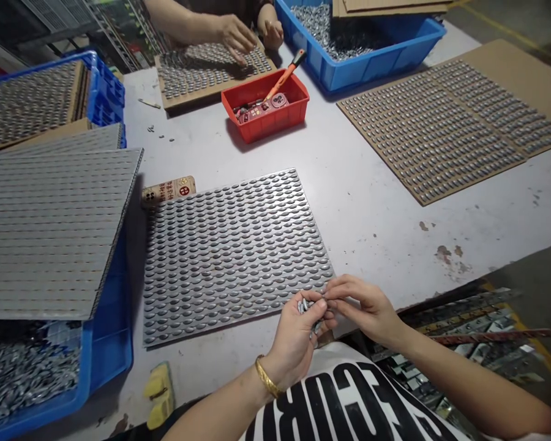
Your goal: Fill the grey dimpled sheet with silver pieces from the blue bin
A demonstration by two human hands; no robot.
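My left hand [296, 335], with a gold bracelet on the wrist, is closed on a small bunch of metal pieces [304, 304] at the near edge of the table. My right hand [366, 304] meets it from the right, its fingertips pinched at the same bunch. Both hands sit by the near right corner of a board [229, 251] covered with rows of small metal pieces.
A stack of filled boards [50, 226] rests on a blue bin [112, 343] of loose metal pieces at left. A red tray [267, 104] with an orange-handled tool, a blue bin [371, 46], a filled cardboard sheet [445, 125], a small tube [169, 190]. Another person's hands [239, 33] work at a far board.
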